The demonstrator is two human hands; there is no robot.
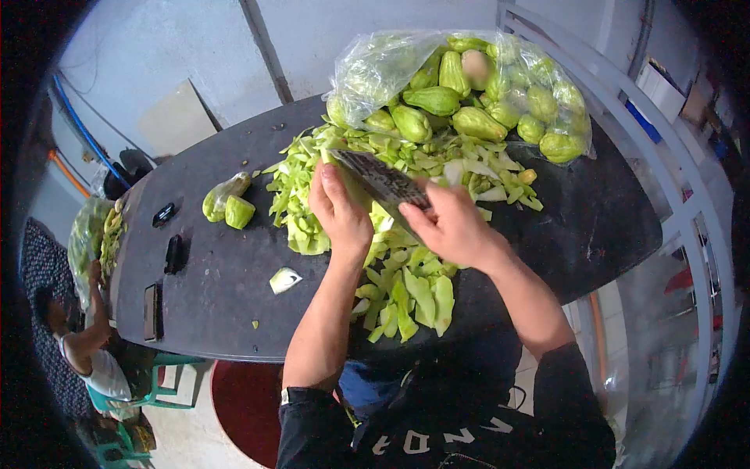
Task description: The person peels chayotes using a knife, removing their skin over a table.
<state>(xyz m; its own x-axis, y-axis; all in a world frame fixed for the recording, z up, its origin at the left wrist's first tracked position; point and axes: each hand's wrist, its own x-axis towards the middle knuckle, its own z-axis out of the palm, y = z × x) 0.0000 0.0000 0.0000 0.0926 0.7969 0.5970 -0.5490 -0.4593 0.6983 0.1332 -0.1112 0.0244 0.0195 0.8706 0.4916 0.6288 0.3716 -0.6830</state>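
Observation:
Over the dark table, my left hand is closed around a pale green chayote, mostly hidden by the fingers and the blade. My right hand grips a broad dark-bladed knife, its blade slanting up and left against the chayote. Beneath and around both hands spreads a heap of green peels and slices. Behind the heap lies an open clear plastic bag full of whole green chayotes.
Two chayote pieces and a white-green scrap lie left on the table. Phones and small black objects sit near its left edge. Another person sits far left beside a bag. A metal railing stands right; a red tub is below.

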